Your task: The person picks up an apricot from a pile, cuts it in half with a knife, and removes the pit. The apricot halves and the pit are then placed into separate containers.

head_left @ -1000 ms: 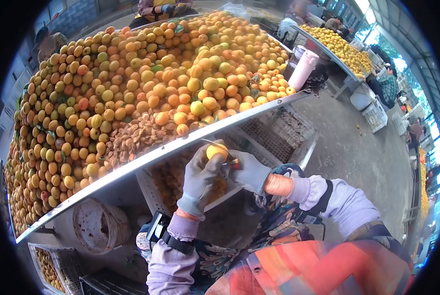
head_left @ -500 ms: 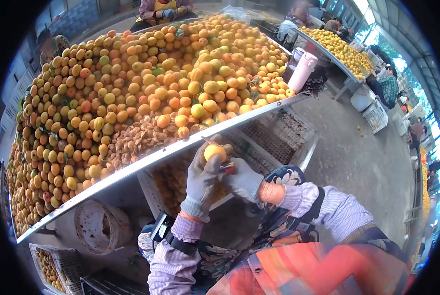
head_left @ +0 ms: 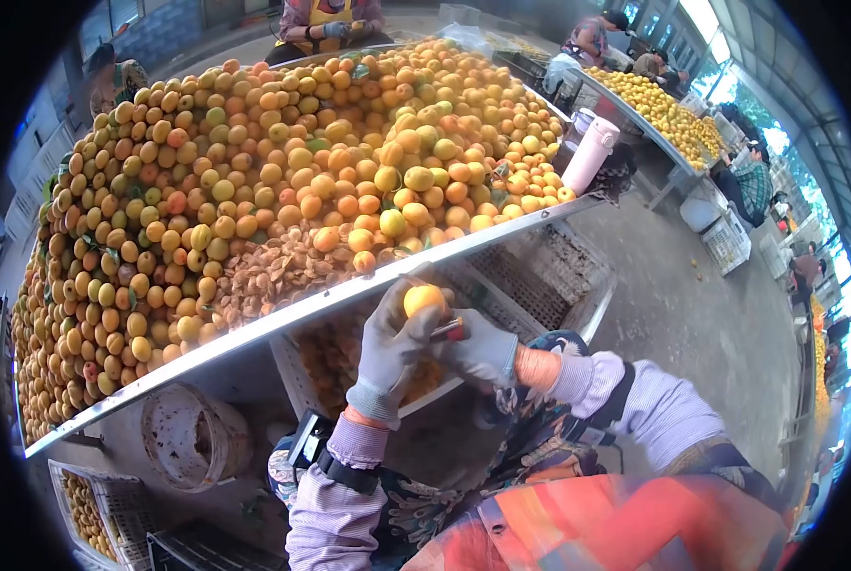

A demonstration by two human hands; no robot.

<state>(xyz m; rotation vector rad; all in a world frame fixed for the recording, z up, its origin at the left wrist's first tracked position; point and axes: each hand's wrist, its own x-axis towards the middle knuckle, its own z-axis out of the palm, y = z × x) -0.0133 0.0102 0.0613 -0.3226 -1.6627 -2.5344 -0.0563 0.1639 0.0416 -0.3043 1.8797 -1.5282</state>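
In a grey glove, my left hand [head_left: 392, 347] grips an orange-yellow fruit [head_left: 423, 300] between thumb and fingers, just past the table's metal edge [head_left: 283, 319]. My right hand [head_left: 478, 347], also gloved, is closed on a small tool with a red part [head_left: 456, 329], held right below the fruit; its blade is hard to make out. Both hands nearly touch. Beyond them a large heap of apricot-like fruit [head_left: 283, 171] covers the table, with a pile of brown pits or scraps [head_left: 271, 271] near its edge.
Beneath the table are a plastic crate [head_left: 587, 276], a dirty white bucket [head_left: 192, 438] and a crate of fruit [head_left: 88, 514] at lower left. A pink bottle [head_left: 592, 152] stands at the table's right corner. Co-workers [head_left: 330, 24] sit beyond and at other tables.
The view has shifted slightly, so the table and heap sit a little lower. Both hands keep their grip, and the fruit and tool have turned slightly.
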